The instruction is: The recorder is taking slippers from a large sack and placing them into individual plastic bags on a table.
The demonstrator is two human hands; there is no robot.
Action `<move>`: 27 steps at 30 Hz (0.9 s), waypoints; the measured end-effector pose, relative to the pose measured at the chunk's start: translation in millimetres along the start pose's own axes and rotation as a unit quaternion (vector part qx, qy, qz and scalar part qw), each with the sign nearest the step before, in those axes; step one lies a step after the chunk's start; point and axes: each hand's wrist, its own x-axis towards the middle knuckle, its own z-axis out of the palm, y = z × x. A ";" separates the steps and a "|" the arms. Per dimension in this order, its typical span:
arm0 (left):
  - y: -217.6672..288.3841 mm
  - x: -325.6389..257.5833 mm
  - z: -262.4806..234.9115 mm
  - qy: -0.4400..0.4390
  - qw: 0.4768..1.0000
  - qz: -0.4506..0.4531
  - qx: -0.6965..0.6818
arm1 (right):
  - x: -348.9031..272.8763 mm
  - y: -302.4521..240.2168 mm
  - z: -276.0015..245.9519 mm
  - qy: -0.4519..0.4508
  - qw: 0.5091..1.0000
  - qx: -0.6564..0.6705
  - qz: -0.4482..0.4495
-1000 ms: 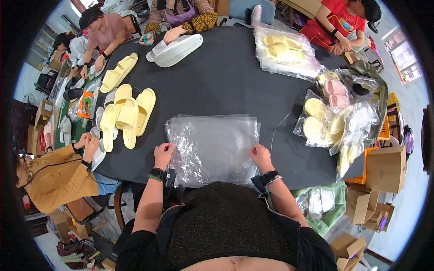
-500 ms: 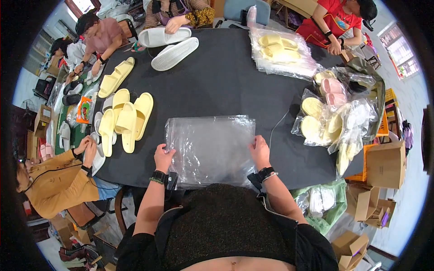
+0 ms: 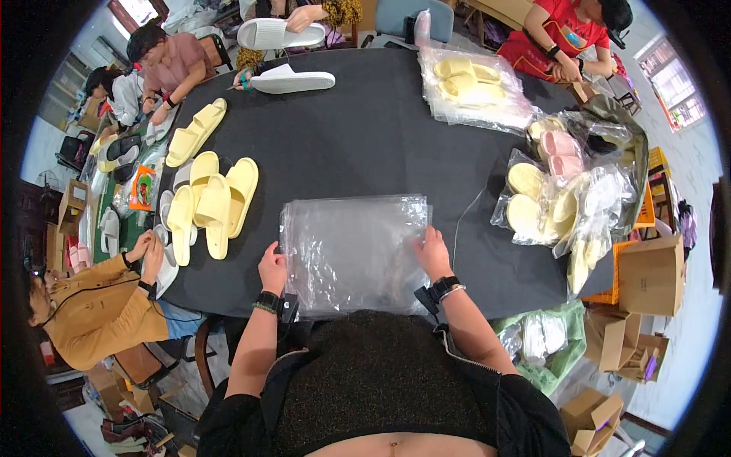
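A flat stack of clear plastic bags lies on the dark tabletop right in front of me. My left hand is closed at the stack's left edge, with its fingers curled and partly hidden. On the opposite side, my right hand grips the right edge, its thumb and fingertips against the plastic. Loose yellow slippers lie to the left of the bags. Over on the right, several bagged slippers, yellow, pink and white, are heaped.
Bagged yellow slippers rest at the far right. Across the table a person's hand holds a white slipper above another one. Other people work at the left and far right. Cardboard boxes stand right of the table, near a green sack.
My hands have shifted slightly along the bag stack's edges, and its top bags sit a little differently. Across the table, the co-worker has lifted one white slipper and the other is turned on its side.
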 end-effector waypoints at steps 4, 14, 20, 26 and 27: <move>1.7 0.8 0.7 0.003 1.000 0.012 0.006 | 3.3 11.8 12.7 0.085 0.996 0.019 -0.023; 18.1 -11.0 -6.7 -0.020 0.997 -0.057 0.039 | -14.6 8.9 -23.1 -0.058 0.996 0.005 0.067; 78.0 -26.1 -3.3 -0.030 0.958 0.177 0.223 | -8.4 14.9 -16.1 -0.093 0.992 -0.008 0.090; 103.1 -51.6 18.4 -0.151 0.918 0.279 0.238 | -14.7 -5.5 -13.6 0.027 0.998 -0.063 -0.001; 103.7 -54.1 19.3 -0.164 0.917 0.273 0.240 | -15.4 -6.6 -11.8 0.028 0.998 -0.062 -0.002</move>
